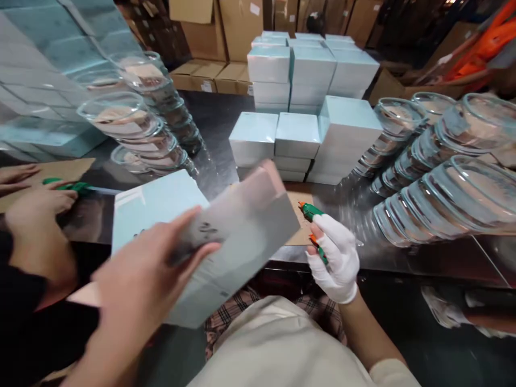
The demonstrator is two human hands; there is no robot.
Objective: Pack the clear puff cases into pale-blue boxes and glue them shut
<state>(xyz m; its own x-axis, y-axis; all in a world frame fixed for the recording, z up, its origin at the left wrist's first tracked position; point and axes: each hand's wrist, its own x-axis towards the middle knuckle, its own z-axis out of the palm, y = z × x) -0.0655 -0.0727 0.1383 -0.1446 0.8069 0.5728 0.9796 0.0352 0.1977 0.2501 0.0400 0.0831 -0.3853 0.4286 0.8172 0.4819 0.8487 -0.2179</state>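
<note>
My bare left hand (pixel 145 269) grips a pale grey-blue cardboard box (pixel 245 242) by its near edge, fingers and thumb pinching it. The box is tilted and smeared by motion, with dark marks near the thumb and a pinkish far end. Just beyond this hand lies a light blue box (pixel 155 201), partly hidden by it. My right hand (pixel 338 258), in a white glove with bare fingertips, is closed around a green-and-orange tool (pixel 311 211); its kind is unclear, and so is whether it is one piece or two. Below its tip lies brown cardboard (pixel 301 194).
White-blue boxes (pixel 296 134) stand stacked ahead on the dark metal table (pixel 217 115). Leaning stacks of glass bowls (pixel 435 199) rise at right, and more glass bowls (pixel 133 123) at left. A co-worker's hands (pixel 38 199) rest at far left by a green tool (pixel 68 185).
</note>
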